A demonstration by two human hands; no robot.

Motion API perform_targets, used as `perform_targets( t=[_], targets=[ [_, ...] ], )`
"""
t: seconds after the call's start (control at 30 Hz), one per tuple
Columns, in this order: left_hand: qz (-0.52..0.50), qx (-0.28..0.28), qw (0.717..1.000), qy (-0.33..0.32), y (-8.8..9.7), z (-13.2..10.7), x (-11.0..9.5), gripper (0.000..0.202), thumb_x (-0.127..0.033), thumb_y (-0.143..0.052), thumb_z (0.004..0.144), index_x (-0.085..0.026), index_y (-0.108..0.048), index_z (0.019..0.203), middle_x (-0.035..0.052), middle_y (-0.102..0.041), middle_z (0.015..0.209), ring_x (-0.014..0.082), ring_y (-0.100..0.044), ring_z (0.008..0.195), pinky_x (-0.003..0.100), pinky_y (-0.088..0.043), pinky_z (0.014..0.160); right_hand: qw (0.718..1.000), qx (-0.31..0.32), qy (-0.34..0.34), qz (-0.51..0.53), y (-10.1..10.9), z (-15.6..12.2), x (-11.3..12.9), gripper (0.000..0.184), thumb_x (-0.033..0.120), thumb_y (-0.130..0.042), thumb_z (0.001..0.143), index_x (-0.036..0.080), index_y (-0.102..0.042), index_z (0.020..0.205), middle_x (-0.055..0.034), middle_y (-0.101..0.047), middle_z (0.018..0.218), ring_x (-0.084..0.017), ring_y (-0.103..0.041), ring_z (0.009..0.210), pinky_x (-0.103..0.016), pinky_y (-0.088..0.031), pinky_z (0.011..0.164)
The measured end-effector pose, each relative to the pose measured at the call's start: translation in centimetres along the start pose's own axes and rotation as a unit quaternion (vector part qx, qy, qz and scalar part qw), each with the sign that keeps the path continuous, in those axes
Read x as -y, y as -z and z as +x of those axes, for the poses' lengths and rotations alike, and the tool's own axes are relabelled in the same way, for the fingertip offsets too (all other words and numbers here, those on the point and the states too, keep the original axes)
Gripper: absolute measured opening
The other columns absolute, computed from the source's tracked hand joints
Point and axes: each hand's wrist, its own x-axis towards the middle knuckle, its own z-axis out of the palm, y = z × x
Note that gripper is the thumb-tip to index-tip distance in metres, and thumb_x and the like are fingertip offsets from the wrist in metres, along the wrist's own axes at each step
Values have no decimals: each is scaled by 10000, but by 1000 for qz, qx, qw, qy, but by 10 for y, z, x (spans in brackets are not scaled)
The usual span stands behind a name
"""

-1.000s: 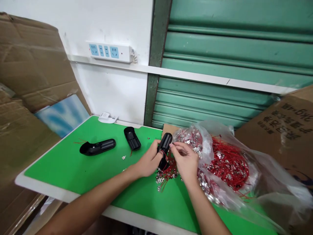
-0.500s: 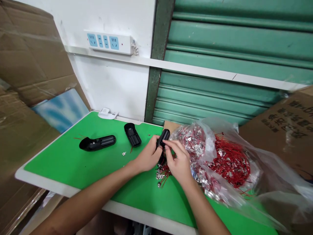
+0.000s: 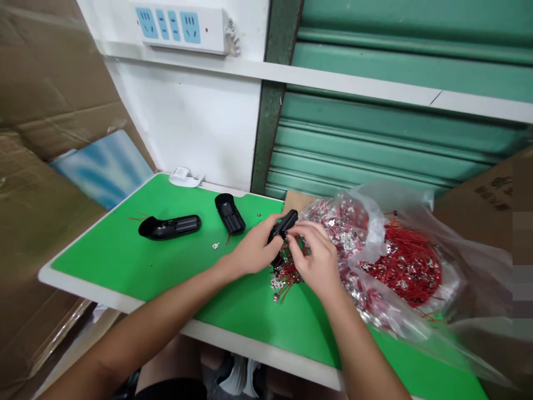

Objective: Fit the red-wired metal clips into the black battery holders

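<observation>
My left hand (image 3: 261,244) is wrapped around a black plastic housing (image 3: 288,222), held tilted above the green table top. Close against the housing's right side is my right hand (image 3: 314,253), thumb and fingers pinched together; whatever is between them is too small to make out. Under the hands lies a small heap of metal contacts with red wires (image 3: 278,283). Two similar black housings rest to the left: a curved one lying sideways (image 3: 170,226) and another at an angle (image 3: 230,214), each with thin red wires by one end.
Clear plastic bags (image 3: 370,236) full of metal pieces and red wires cover the table's right side. A loose metal contact (image 3: 215,245) lies on the green table top (image 3: 108,250). Cardboard (image 3: 41,166) stands at the left; a socket strip (image 3: 183,28) is on the wall.
The camera view has tipped downward. The black housing in my left hand has been turned, its top end now leaning further right. My right fingers stay close against it.
</observation>
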Motion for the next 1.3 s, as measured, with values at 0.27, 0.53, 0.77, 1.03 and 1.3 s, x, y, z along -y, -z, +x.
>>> perform_targets(
  t=[0.27, 0.53, 0.77, 1.03, 1.3],
  targets=[
    [-11, 3, 1000, -18, -2, -1, 1, 578, -157, -425, 931, -143, -473, 1506, 96, -550, 1532, 241, -527, 1407, 413, -368, 1227, 996, -5, -86, 36, -7, -10, -5, 267, 176, -601, 955, 228, -502, 1197, -79, -706, 1019, -235, -722, 1009, -388, -598, 864],
    [-2, -11, 1000, -9, -5, -1, 1, 602, -137, -419, 913, -138, -487, 1512, 88, -584, 1499, 245, -560, 1371, 419, -380, 1219, 996, -14, -85, 28, -10, -10, -3, 258, 177, -572, 962, 216, -493, 1203, -86, -711, 999, -234, -736, 976, -372, -608, 828],
    [16, -12, 1000, 1, -6, -1, -1, 586, -166, -432, 929, -130, -494, 1511, 95, -583, 1498, 241, -557, 1379, 410, -362, 1234, 997, -35, -63, 5, -14, -13, -3, 265, 162, -568, 966, 215, -504, 1217, -91, -725, 1006, -232, -749, 933, -358, -625, 780],
    [28, -23, 999, 8, -9, -3, -1, 583, -154, -419, 926, -152, -502, 1503, 86, -612, 1464, 235, -567, 1359, 403, -392, 1217, 997, -42, -30, -59, -19, -12, 2, 239, 130, -531, 980, 198, -497, 1208, -101, -716, 979, -235, -739, 890, -359, -625, 753],
    [152, -22, 986, 62, -10, -9, -8, 670, -220, -458, 925, -238, -384, 1591, 112, -615, 1396, 279, -627, 1259, 448, -453, 1148, 997, -13, -53, -60, -20, -16, 4, 233, 157, -481, 993, 185, -501, 1223, -107, -723, 970, -234, -738, 858, -345, -606, 717]
  ],
)
